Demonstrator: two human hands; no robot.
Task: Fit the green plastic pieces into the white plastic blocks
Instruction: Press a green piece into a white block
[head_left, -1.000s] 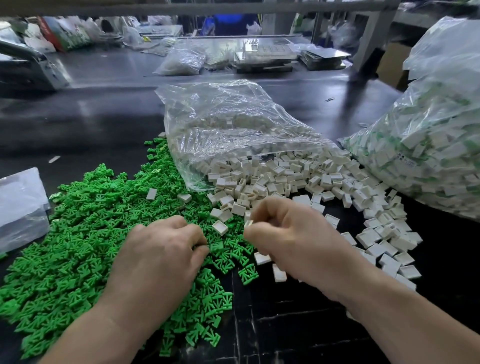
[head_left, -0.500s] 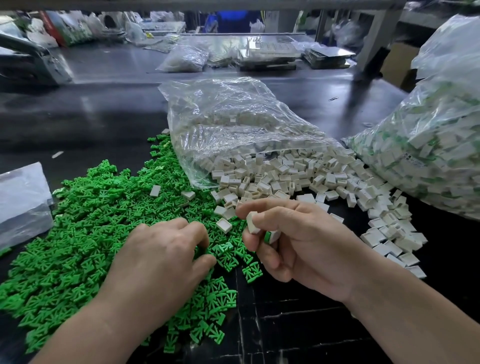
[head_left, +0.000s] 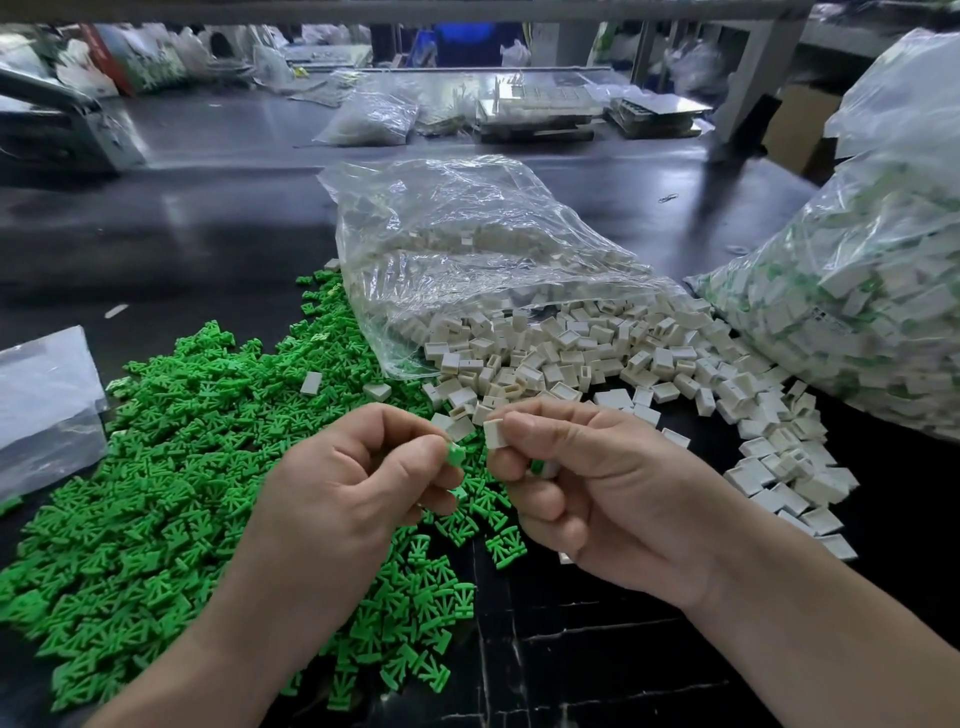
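My left hand (head_left: 358, 483) is lifted above the green pile and pinches one green plastic piece (head_left: 456, 453) at its fingertips. My right hand (head_left: 597, 488) pinches a white plastic block (head_left: 494, 433) between thumb and forefinger, a small gap from the green piece. A second block with green in it (head_left: 543, 467) shows under its curled fingers. A heap of green pieces (head_left: 156, 467) covers the table's left. Loose white blocks (head_left: 597, 358) spill from a clear bag (head_left: 467, 260) in the middle.
A large clear bag of white blocks with green inside (head_left: 857, 312) fills the right side. A flat plastic bag (head_left: 47, 405) lies at the left edge. The black table (head_left: 597, 649) shows between my forearms. More bags and trays (head_left: 545, 109) sit at the far side.
My left hand rose off the green heap with a green piece pinched. My right hand turned, and the white block now faces that piece.
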